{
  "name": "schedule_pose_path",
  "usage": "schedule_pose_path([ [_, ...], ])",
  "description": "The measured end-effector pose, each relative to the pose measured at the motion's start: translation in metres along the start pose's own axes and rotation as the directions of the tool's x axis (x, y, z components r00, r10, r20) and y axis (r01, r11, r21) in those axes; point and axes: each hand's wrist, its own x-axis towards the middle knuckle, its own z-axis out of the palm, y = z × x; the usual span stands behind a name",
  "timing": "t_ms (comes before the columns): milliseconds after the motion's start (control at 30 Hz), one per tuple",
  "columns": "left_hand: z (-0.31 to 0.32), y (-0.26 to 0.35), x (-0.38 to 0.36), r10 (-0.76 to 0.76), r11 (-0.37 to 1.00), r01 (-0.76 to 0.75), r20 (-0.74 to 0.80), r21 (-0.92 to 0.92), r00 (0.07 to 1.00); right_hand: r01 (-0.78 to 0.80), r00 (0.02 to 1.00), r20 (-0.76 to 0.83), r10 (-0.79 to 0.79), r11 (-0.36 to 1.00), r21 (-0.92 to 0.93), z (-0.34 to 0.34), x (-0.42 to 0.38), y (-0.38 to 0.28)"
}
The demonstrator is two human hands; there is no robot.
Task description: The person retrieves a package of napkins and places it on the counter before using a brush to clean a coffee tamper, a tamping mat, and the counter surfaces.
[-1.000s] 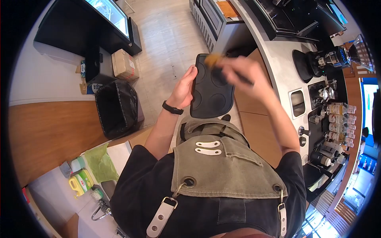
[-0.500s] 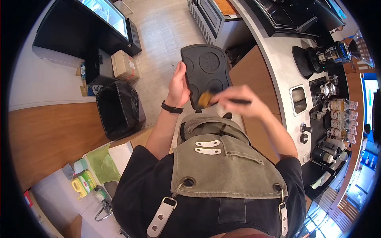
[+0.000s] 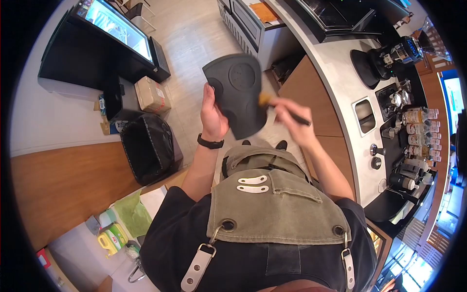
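Note:
A black rubber tamping mat (image 3: 239, 104) with round recesses is held up in front of me, over the floor. My left hand (image 3: 214, 116), a dark band on its wrist, grips the mat along its left edge, with part of the fingers hidden behind it. In my right hand (image 3: 295, 121) is a brush (image 3: 302, 119) with a dark handle, gripped between thumb and fingers. The brush's yellowish bristles, blurred by motion, are right at the mat's right edge.
Below left stands a bin (image 3: 148, 148) with a black liner, near a cardboard box (image 3: 152, 95). The counter (image 3: 335, 73) on my right carries a coffee grinder (image 3: 406, 51), a small sink (image 3: 363, 117) and several bottles (image 3: 421, 129). A yellow jug (image 3: 113, 239) stands lower left.
The mat has turned and tilted, shifting slightly left. My right hand has brought the brush from the mat's lower part up to its right edge.

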Motion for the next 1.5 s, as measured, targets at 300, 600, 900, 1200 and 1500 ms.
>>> schedule_pose_path([
  [300,-0.009,-0.012,-0.001,0.079,0.993,-0.081,0.03,0.091,0.996,0.093,0.977,0.196,-0.086,0.995,-0.025,0.003,0.002,-0.046],
  [600,0.006,-0.026,-0.007,0.011,0.994,-0.022,0.11,0.103,0.994,0.176,0.979,-0.107,-0.173,0.984,0.019,0.004,0.022,-0.045],
  [900,0.015,-0.016,-0.01,-0.048,0.99,0.032,0.115,0.137,0.992,0.235,0.964,-0.131,-0.233,0.972,-0.003,0.014,0.03,-0.062],
  [1200,-0.006,-0.015,-0.004,-0.072,0.981,0.019,0.269,0.195,0.961,0.359,0.915,-0.13,-0.382,0.918,-0.169,0.014,0.039,-0.076],
  [1500,-0.006,-0.018,-0.005,-0.003,0.986,-0.028,0.185,0.163,0.983,0.199,0.928,-0.3,-0.223,0.974,-0.108,0.015,0.033,-0.057],
])
